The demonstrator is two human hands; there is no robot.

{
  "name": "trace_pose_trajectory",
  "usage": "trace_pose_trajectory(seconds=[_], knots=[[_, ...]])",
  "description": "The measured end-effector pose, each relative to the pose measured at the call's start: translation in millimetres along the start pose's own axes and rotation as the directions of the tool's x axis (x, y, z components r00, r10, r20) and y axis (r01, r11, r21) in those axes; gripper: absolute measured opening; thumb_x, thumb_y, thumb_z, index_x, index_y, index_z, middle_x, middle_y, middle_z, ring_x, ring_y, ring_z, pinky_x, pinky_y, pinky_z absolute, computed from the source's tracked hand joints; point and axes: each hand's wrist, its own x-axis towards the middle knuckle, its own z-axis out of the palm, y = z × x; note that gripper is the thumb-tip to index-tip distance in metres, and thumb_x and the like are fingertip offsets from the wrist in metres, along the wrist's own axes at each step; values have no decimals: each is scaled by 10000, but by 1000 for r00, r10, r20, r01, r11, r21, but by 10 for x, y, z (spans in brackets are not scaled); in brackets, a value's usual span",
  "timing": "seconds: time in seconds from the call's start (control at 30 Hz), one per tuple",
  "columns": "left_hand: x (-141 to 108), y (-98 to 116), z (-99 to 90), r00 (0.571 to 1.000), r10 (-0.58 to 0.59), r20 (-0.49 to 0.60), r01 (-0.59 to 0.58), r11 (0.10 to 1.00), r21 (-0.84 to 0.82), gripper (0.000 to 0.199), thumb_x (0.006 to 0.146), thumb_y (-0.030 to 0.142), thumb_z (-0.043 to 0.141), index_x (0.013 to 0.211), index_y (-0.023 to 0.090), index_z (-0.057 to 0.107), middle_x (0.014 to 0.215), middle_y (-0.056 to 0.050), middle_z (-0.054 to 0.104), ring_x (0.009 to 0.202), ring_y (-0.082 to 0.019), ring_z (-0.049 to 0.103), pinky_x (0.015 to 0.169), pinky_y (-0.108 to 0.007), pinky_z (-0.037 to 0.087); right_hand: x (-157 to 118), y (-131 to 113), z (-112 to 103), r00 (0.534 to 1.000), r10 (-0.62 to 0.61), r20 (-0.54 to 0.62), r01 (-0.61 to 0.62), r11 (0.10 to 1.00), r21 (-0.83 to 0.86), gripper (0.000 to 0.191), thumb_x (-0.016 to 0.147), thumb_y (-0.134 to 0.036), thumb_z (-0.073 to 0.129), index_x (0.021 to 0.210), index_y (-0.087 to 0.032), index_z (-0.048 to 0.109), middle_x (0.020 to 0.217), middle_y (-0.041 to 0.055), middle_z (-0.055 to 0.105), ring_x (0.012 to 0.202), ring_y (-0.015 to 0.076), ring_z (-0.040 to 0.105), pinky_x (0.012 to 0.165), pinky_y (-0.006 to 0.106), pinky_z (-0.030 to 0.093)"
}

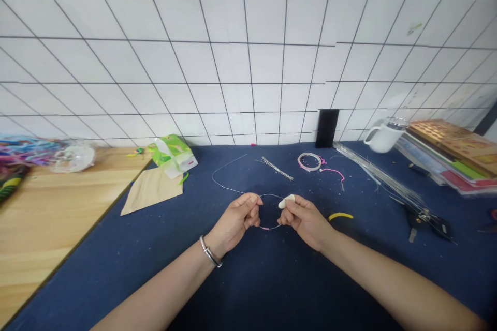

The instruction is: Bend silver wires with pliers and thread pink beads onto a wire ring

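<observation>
Between my two hands a thin wire (271, 195) is bent into a loop, with a short pink wrapped section (266, 228) along its lower side. My left hand (241, 219), with a silver bangle on the wrist, pinches the loop's left side, and a long free end curves away to the upper left. Closed on the loop's right side is my right hand (302, 219), a pale cover (286, 200) on one fingertip. Beyond the hands lie a bundle of short wires (277, 168) and a white ring (300, 161) with pink cord (334, 171).
Right of my right hand lie a curved yellow piece (340, 215), black-handled pliers (426, 219) and long wires (373, 168). A white mug (385, 135) and stacked books (446, 152) stand farther back. At left are brown paper (153, 192) and a green packet (171, 151).
</observation>
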Motion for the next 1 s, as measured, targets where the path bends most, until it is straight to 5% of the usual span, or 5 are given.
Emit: trace_pose_trajectory(seconds=[0.23,0.4,0.6,0.77,1.0], knots=[[41,-10,-144,995,-68,-67,88,928,363,273,787,382,530,923,151,582,700,-18,567,559,-110,532,554,-259,461,48,97,-125,998,-9,-66,-33,793,-609,167,763,-305,549,890,-206,595,685,1,595,549,116,541,510,242,399],[53,61,-166,948,313,64,-213,467,858,318,805,308,510,1097,202,577,1156,-93,555,1104,-236,473,965,-422,337,58,69,-143,967,-248,-53,74,474,-878,106,739,-258,573,821,-240,636,593,-20,565,550,129,490,561,260,330],[-29,107,60,839,255,480,-481,-61,874,637,829,436,455,1379,200,238,1456,-97,178,1336,-279,89,1067,-476,98,41,-73,-93,912,-372,-173,169,726,-667,197,783,-325,507,912,-240,629,722,4,577,662,154,496,592,265,353],[0,-145,84,797,-35,603,-603,-118,789,682,822,529,397,1388,199,206,1442,-111,216,1333,-278,112,1060,-472,96,54,-6,-134,955,-206,-215,88,886,-456,225,777,-365,517,910,-209,608,565,-39,426,479,87,359,446,217,286],[-60,-273,100,853,63,518,-501,-179,847,516,891,405,317,1367,214,264,1439,-86,238,1332,-248,140,1061,-457,120,12,18,-129,973,-181,-144,96,882,-462,223,795,-373,493,836,-175,585,538,-53,441,429,64,383,392,188,301]])
